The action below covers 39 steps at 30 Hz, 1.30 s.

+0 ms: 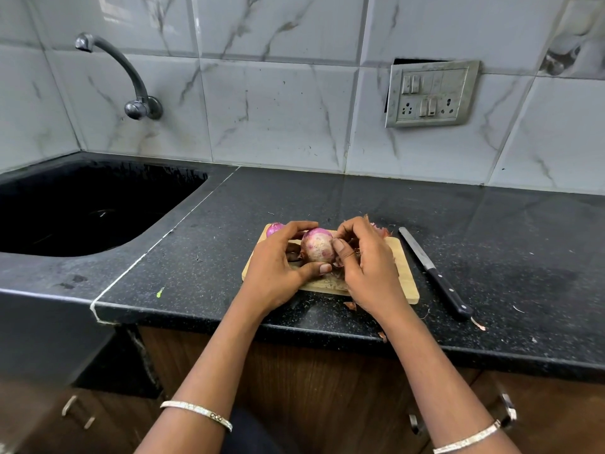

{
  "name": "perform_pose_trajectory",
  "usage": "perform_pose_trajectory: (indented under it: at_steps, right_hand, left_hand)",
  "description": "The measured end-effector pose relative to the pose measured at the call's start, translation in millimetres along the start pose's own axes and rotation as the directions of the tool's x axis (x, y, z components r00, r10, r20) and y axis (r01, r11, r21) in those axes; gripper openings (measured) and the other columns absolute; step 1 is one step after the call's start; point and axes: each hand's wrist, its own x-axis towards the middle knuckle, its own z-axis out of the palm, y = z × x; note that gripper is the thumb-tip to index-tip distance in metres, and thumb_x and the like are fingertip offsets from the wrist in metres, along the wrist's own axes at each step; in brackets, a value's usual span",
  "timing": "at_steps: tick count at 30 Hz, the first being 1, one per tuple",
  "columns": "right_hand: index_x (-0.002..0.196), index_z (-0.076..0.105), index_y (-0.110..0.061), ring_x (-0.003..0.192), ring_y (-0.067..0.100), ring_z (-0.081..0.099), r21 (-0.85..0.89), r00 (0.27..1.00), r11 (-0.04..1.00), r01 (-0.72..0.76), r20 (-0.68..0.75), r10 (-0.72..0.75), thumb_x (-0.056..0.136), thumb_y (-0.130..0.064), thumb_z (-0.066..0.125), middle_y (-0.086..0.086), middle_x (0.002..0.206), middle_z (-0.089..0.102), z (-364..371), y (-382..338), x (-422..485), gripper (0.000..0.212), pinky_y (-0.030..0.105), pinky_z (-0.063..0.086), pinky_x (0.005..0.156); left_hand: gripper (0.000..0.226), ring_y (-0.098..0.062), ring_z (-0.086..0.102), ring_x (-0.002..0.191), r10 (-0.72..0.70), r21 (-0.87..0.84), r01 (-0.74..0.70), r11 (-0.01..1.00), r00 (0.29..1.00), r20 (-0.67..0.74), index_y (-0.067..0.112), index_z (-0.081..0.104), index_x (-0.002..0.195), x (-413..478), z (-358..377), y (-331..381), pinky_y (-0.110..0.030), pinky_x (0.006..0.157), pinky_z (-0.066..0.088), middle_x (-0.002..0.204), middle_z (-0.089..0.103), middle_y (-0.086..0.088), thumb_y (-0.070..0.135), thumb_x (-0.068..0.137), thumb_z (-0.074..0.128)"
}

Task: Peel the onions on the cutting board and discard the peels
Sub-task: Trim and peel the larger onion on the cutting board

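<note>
While both hands gripped one onion (317,249) over the cutting board (404,273) — left hand (278,270) cupping, right hand (363,267) pinching its skin, knife (433,271) beside.

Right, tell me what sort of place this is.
Most likely a home kitchen: a dark stone counter with a sunken sink under a wall tap, tiled walls, and a cutting board holding an onion.

Black counter (327,198) bears cutting board (404,273), knife (435,273), peel scraps (350,305).

cutting board (404,273): pale matt wood | countertop (294,198) beneath it: glossy black speckled stone | knife (433,271) right of board: metal blade, black handle | wall tiles (278,103): glossy marble-look
</note>
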Motion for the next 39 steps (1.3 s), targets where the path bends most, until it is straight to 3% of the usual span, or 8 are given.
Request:
perform_pose_trajectory:
  at_steps: [3,7,13,17,19,23,28,39]
  right_hand:
    - [0.104,0.063,-0.018,0.093,0.004,0.058,0.044,1.0,0.999,-0.011,-0.023,0.012,0.095,-0.017,0.067,-0.01,0.095,0.064,-1.0,-0.9,-0.4,0.01,0.014,0.042,0.079]
    - [0.102,0.066,-0.022,0.093,0.004,0.059,0.028,0.999,1.0,-0.001,-0.032,0.002,0.091,-0.022,0.073,-0.012,0.097,0.065,-0.4,-0.6,-0.3,0.013,0.024,0.046,0.081]
    - [0.09,0.064,-0.02,0.086,0.01,0.058,0.026,0.999,1.0,-0.007,-0.032,0.008,0.09,-0.018,0.074,-0.006,0.089,0.063,-0.5,0.5,0.0,0.011,0.008,0.035,0.077]
    - [0.086,0.063,-0.019,0.085,0.007,0.056,0.008,0.999,1.0,-0.02,-0.037,0.02,0.09,-0.016,0.073,-0.005,0.087,0.062,0.1,1.8,0.4,0.012,0.005,0.034,0.075]
    - [0.086,0.062,-0.021,0.085,0.006,0.057,0.009,0.997,0.999,-0.049,-0.055,0.05,0.091,-0.018,0.072,-0.009,0.085,0.063,0.4,2.7,-0.2,0.012,0.01,0.037,0.075]
    - [0.086,0.066,-0.022,0.083,0.012,0.065,0.028,0.991,0.996,-0.082,-0.108,0.084,0.091,-0.024,0.073,-0.012,0.08,0.068,0.8,5.1,-0.6,0.009,0.03,0.047,0.092]
    - [0.096,0.071,-0.015,0.078,0.005,0.067,0.132,0.987,0.986,-0.101,-0.112,0.116,0.089,-0.018,0.076,-0.007,0.086,0.071,-0.3,-0.1,0.0,0.009,0.013,0.051,0.068]
    - [0.092,0.079,-0.017,0.081,-0.017,0.062,0.092,0.979,0.983,-0.156,-0.121,0.166,0.088,-0.007,0.071,-0.017,0.08,0.071,-3.9,3.1,0.0,0.014,0.004,0.045,0.072]
  left_hand:
    - [0.067,0.0,0.068,0.103,0.004,0.005,-0.004,1.0,1.0,-0.001,0.024,0.064,0.128,-0.4,0.0,0.2,-0.017,0.09,0.056,0.117,0.069,0.011,0.024,0.069,0.094]
    - [0.066,0.004,0.066,0.104,0.007,0.003,-0.007,1.0,1.0,0.005,0.023,0.064,0.129,-0.6,-0.7,1.5,-0.012,0.089,0.054,0.117,0.069,0.011,0.021,0.07,0.094]
    - [0.066,-0.001,0.067,0.106,0.011,-0.009,-0.011,1.0,1.0,-0.003,0.023,0.064,0.129,-1.0,-0.4,1.4,-0.019,0.091,0.057,0.118,0.07,0.011,0.023,0.07,0.094]
    - [0.066,0.0,0.067,0.106,0.014,-0.006,-0.014,1.0,1.0,-0.002,0.023,0.064,0.129,-1.2,-0.3,1.9,-0.02,0.091,0.057,0.118,0.069,0.014,0.024,0.07,0.094]
    - [0.065,-0.001,0.067,0.106,0.011,0.0,-0.011,1.0,1.0,-0.005,0.025,0.064,0.129,-1.6,-0.5,1.3,-0.023,0.093,0.057,0.117,0.069,0.015,0.024,0.071,0.093]
    - [0.063,0.0,0.067,0.104,0.001,0.009,-0.001,1.0,1.0,-0.006,0.027,0.064,0.129,-1.3,-0.7,1.0,-0.028,0.094,0.058,0.117,0.069,0.016,0.024,0.072,0.092]
    - [0.062,0.0,0.068,0.104,-0.002,0.0,0.002,1.0,1.0,-0.01,0.026,0.065,0.127,-1.5,-0.9,1.9,-0.029,0.093,0.059,0.116,0.069,0.015,0.023,0.072,0.093]
    - [0.063,-0.002,0.067,0.107,-0.009,-0.004,0.009,1.0,1.0,0.013,0.027,0.064,0.127,-1.1,-1.6,2.9,-0.027,0.093,0.059,0.117,0.067,0.017,0.02,0.071,0.093]
